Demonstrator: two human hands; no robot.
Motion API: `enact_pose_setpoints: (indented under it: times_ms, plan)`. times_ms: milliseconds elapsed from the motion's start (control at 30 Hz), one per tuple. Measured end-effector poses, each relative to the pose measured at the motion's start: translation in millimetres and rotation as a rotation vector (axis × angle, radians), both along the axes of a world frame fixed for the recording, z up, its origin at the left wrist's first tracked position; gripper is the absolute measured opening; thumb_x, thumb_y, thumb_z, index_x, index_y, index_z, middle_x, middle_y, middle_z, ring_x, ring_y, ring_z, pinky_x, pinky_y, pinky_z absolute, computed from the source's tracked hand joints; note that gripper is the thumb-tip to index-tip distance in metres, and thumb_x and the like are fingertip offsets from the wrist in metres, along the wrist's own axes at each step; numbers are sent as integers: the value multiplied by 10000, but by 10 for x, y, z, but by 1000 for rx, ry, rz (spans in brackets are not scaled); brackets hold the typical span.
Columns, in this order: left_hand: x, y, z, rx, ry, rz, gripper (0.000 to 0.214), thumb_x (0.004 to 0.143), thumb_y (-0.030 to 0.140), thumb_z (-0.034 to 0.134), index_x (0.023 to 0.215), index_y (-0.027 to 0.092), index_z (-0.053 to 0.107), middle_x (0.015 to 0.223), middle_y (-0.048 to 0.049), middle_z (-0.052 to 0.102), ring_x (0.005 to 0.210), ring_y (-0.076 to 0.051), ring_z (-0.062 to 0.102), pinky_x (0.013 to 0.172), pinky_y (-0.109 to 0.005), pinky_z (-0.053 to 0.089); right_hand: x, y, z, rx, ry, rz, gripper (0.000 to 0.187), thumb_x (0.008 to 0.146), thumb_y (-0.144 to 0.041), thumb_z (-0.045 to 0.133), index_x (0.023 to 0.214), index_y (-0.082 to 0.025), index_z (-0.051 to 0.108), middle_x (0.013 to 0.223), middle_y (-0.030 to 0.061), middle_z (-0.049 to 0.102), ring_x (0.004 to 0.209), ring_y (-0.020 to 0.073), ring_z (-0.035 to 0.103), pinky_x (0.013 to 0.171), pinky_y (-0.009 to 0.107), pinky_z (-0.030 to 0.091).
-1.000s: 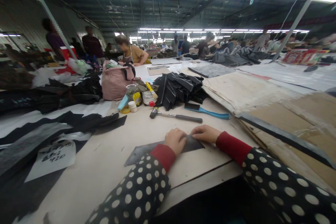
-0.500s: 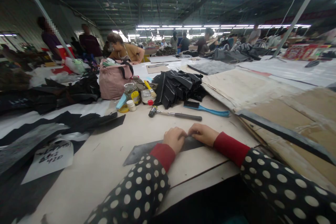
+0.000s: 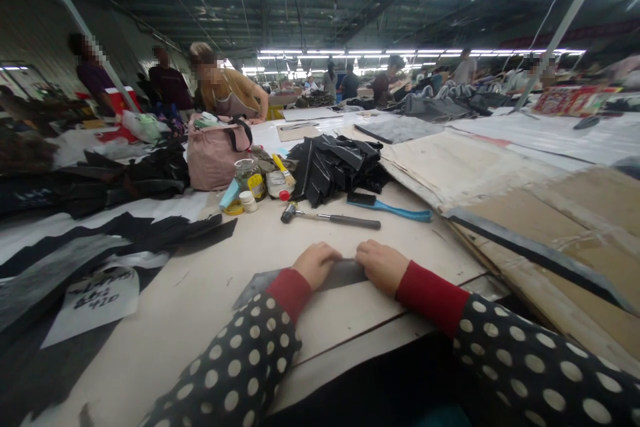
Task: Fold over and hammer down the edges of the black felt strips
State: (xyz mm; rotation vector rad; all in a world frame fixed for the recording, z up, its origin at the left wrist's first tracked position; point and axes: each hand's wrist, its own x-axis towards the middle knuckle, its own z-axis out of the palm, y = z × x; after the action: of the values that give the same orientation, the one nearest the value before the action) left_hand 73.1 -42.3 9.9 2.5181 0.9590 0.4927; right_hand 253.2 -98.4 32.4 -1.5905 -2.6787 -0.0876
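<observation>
A dark grey strip of material (image 3: pixel 345 273) lies flat on the pale work surface in front of me. My left hand (image 3: pixel 316 263) has its fingers closed on the strip's far edge, near the middle. Close to the strip's right end, my right hand (image 3: pixel 383 265) grips the same edge with bent fingers. A short stretch of the edge shows between the two hands. Just beyond them lies a hammer (image 3: pixel 333 218) with a dark handle, and past its right end a blue-handled brush (image 3: pixel 395 207). Both hands hide parts of the strip.
Behind the hammer sits a pile of black cut pieces (image 3: pixel 335 167). Glass jar (image 3: pixel 245 177), white bottle (image 3: pixel 248 201) and pink bag (image 3: pixel 213 160) stand left of it. Dark material with a handwritten paper (image 3: pixel 95 303) covers the left; cardboard sheets (image 3: pixel 550 213) lie right. A person (image 3: pixel 227 90) leans over the far table.
My left hand has slid left along the strip's edge, so the hands are farther apart. The strip has shifted slightly left in view. The person across the table has raised their upper body.
</observation>
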Motion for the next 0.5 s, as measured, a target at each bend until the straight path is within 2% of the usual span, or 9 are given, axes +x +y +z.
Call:
enact_pose_setpoints:
  times_ms: [200, 367, 500]
  plan:
    - [-68, -36, -30, -7, -45, 80, 263, 675, 54, 478, 860, 172, 623, 854, -22, 597, 845, -150, 515, 815, -273, 399, -78, 51, -8, 22, 79, -99, 178, 786, -236, 459, 764, -127, 598, 833, 89, 547, 815, 185, 447, 743, 295, 340]
    - [-40, -55, -38, 26, -29, 96, 276, 669, 56, 455, 838, 193, 625, 829, -8, 594, 817, -150, 511, 793, -277, 405, -143, 106, -11, -40, 135, -114, 220, 755, -137, 456, 910, -182, 605, 864, 59, 565, 825, 177, 463, 722, 289, 320]
    - [-46, -73, -19, 29, 0, 89, 277, 679, 63, 438, 836, 200, 620, 851, -7, 588, 838, -154, 500, 804, -279, 399, -190, 106, -24, -68, 148, -95, 271, 720, -52, 424, 892, -169, 597, 868, 55, 558, 825, 154, 469, 728, 263, 321]
